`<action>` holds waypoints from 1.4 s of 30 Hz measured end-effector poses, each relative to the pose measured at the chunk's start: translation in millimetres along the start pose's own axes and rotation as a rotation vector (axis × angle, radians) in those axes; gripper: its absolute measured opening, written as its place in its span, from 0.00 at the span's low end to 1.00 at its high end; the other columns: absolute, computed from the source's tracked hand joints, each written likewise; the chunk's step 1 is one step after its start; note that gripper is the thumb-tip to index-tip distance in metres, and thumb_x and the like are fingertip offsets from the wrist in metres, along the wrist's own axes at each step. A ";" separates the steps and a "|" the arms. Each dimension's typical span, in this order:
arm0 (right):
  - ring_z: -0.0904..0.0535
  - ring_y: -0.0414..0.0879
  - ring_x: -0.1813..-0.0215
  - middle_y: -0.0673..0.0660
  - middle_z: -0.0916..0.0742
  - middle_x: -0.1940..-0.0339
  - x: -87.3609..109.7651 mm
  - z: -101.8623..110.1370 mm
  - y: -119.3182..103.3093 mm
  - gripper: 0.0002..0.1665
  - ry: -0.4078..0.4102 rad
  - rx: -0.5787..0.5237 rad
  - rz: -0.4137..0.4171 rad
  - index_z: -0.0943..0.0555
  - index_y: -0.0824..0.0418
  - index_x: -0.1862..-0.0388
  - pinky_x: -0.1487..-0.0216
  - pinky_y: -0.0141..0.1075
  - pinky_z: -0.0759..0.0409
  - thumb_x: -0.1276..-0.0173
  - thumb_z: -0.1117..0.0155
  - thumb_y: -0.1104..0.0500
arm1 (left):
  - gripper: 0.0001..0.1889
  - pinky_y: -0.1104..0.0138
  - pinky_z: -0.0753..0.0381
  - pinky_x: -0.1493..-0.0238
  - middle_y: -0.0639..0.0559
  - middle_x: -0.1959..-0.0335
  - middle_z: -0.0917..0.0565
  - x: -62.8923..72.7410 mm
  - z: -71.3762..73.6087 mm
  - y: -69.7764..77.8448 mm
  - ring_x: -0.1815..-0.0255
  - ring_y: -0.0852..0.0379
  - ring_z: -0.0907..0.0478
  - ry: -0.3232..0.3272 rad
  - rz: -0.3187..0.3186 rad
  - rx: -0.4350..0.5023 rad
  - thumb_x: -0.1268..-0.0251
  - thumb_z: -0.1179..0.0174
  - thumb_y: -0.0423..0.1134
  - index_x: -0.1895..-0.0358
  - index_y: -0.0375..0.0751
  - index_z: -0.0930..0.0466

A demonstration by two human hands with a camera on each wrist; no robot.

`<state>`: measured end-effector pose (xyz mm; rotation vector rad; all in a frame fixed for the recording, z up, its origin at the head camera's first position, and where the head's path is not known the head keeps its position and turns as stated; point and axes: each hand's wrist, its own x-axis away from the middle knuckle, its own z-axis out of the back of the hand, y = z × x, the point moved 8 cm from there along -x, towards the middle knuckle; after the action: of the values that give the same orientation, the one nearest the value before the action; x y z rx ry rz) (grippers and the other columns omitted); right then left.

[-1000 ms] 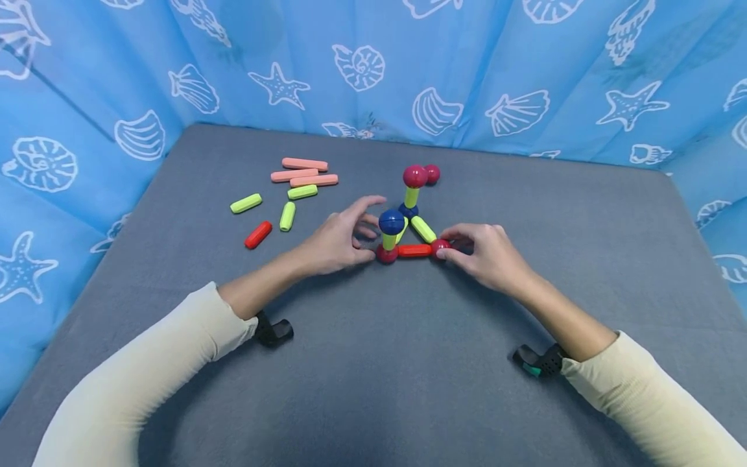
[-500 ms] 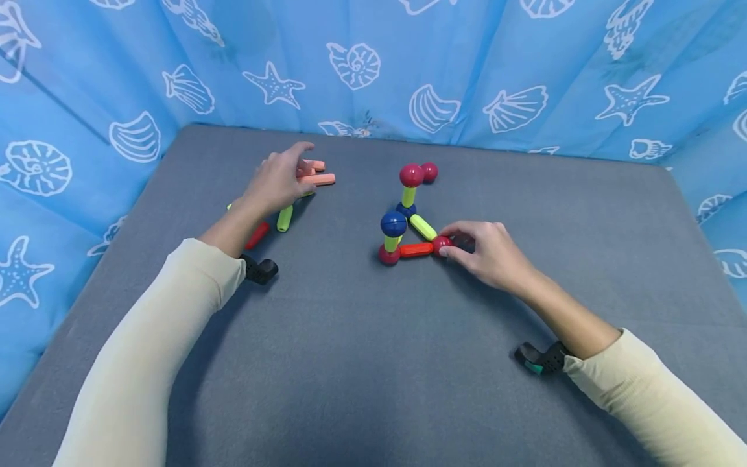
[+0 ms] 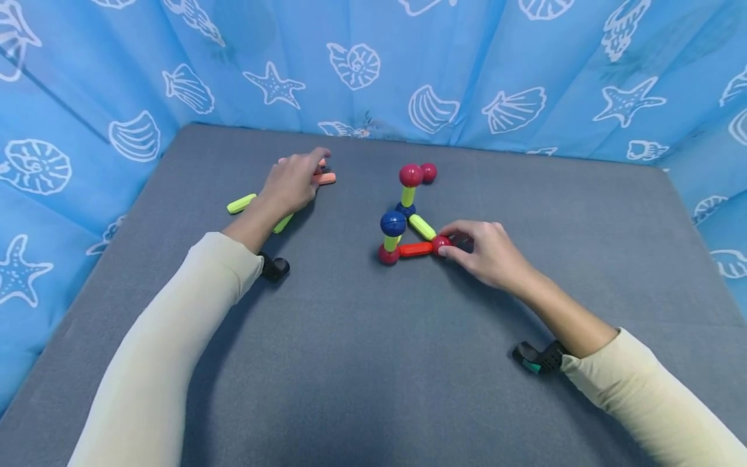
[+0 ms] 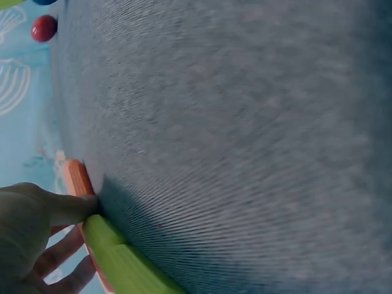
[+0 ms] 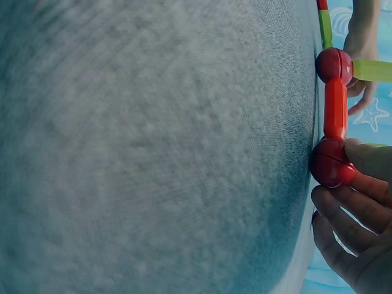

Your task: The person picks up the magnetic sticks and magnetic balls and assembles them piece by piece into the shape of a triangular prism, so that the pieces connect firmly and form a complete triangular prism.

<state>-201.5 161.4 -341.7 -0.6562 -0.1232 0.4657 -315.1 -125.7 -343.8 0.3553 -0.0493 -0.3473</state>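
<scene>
At the right corner of a magnetic ball-and-stick structure, my right hand (image 3: 489, 254) pinches a dark red ball (image 5: 329, 162) between thumb and fingers. A red stick (image 3: 415, 249) joins that ball to another dark red ball (image 3: 389, 254), which bears an upright lime stick topped by a blue ball (image 3: 393, 224). A lime stick (image 3: 422, 227) runs back to a second upright, topped by a dark red ball (image 3: 411, 175). My left hand (image 3: 290, 183) reaches over the loose sticks, thumb right at a salmon stick (image 4: 77, 177) and the end of a lime stick (image 4: 103, 233). I cannot tell whether it grips one.
A loose dark red ball (image 3: 428, 172) lies behind the structure. Another lime stick (image 3: 240, 203) rests left of my left hand, which hides part of the stick group. A blue shell-patterned curtain (image 3: 373, 65) hangs along the back edge of the grey tabletop (image 3: 373, 363).
My left hand has left the structure's left corner, crossed leftward to the loose sticks, then shifted slightly right and lowered over them. My right hand keeps its hold on the ball.
</scene>
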 end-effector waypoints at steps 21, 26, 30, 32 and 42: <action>0.18 0.53 0.50 0.60 0.13 0.51 0.3 -0.2 -0.3 0.17 -0.003 -0.004 0.006 0.17 0.64 0.46 0.50 0.51 0.20 0.33 0.30 0.62 | 0.30 0.58 0.20 0.44 0.43 0.44 0.19 18.6 -10.3 40.6 0.45 0.51 0.20 -0.087 0.186 0.993 0.29 0.40 0.32 0.27 0.49 0.38; 0.18 0.53 0.50 0.61 0.13 0.51 -0.3 -0.7 -0.3 0.18 -0.011 0.003 -0.008 0.18 0.64 0.46 0.50 0.51 0.20 0.33 0.30 0.62 | 0.31 0.57 0.20 0.44 0.42 0.44 0.19 31.6 -31.1 69.1 0.46 0.48 0.19 -0.194 0.132 1.140 0.29 0.40 0.31 0.27 0.47 0.38; 0.18 0.53 0.50 0.61 0.13 0.50 -1.1 -1.6 -0.1 0.19 -0.016 0.005 -0.027 0.18 0.64 0.45 0.49 0.51 0.20 0.34 0.30 0.62 | 0.31 0.57 0.20 0.43 0.42 0.44 0.19 33.8 -40.9 80.3 0.46 0.48 0.19 -0.233 0.099 1.192 0.29 0.41 0.30 0.26 0.45 0.39; 0.18 0.54 0.50 0.61 0.13 0.50 -1.2 -2.2 0.3 0.19 -0.020 0.004 -0.036 0.18 0.64 0.45 0.48 0.51 0.20 0.34 0.30 0.62 | 0.30 0.57 0.20 0.42 0.42 0.44 0.19 33.7 -42.9 85.0 0.45 0.48 0.19 -0.245 0.084 1.209 0.29 0.41 0.31 0.27 0.45 0.39; 0.19 0.54 0.49 0.61 0.14 0.50 -0.5 -1.6 0.8 0.19 -0.016 -0.001 -0.040 0.18 0.64 0.45 0.47 0.52 0.21 0.34 0.30 0.61 | 0.28 0.57 0.21 0.42 0.43 0.45 0.18 28.6 -47.1 97.5 0.45 0.49 0.19 -0.265 0.086 1.256 0.28 0.42 0.30 0.28 0.49 0.37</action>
<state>-201.8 160.8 -343.4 -0.6499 -0.1510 0.4326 -251.6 -34.1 -354.3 1.5422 -0.5549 -0.2384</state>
